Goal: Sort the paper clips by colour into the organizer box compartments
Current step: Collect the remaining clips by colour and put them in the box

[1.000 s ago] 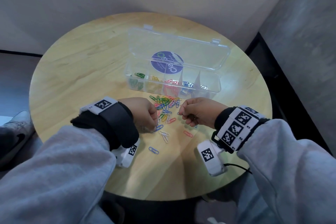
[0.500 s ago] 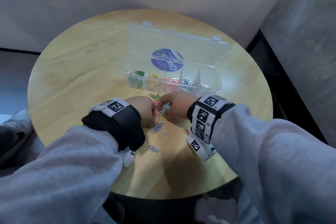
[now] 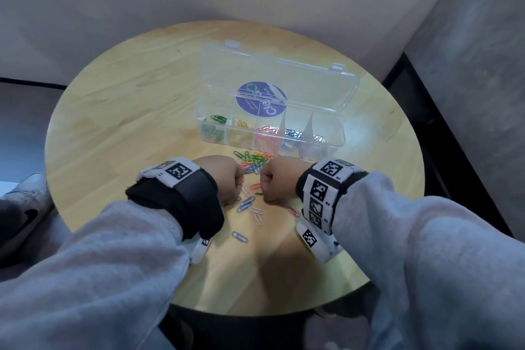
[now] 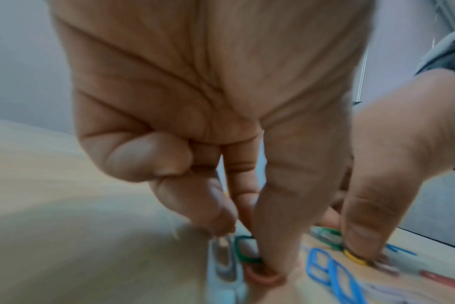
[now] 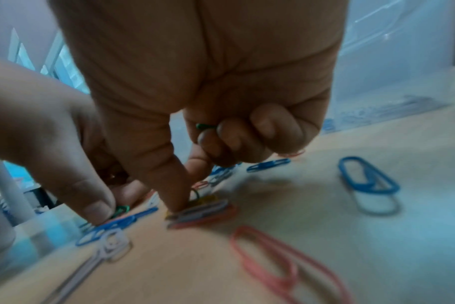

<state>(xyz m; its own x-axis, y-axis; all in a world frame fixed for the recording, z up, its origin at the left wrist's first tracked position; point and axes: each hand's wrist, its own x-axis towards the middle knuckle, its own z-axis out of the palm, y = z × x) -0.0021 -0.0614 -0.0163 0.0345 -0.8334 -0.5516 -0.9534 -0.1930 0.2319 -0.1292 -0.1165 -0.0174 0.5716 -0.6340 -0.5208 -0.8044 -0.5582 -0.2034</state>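
The clear organizer box (image 3: 326, 140) stands open at the table's far side, with green, yellow, red, blue and silver clips in separate compartments. In front of it lies the mixed pile of paper clips (image 3: 257, 160). Both hands hover over the pile's near edge, knuckles up and almost touching. My left hand (image 3: 237, 193) points its thumb and forefinger down and pinches a green clip (image 4: 247, 251) beside a pink one (image 4: 264, 277). My right hand (image 3: 268, 192) keeps a green clip (image 5: 203, 126) under its curled fingers, while its thumb and forefinger (image 5: 181, 202) press on a small stack of clips (image 5: 203, 211).
Loose clips lie nearer me: blue ones (image 3: 245, 203), white ones (image 3: 257, 214), another blue (image 3: 239, 237) and a pink one (image 3: 294, 212). The round wooden table (image 3: 127, 122) sits in a corner between walls. A shoe (image 3: 25, 193) shows at the left.
My right hand has swung left from the pile's right side to sit beside the left hand. Both hands have dropped onto the near clips. The view has shifted slightly.
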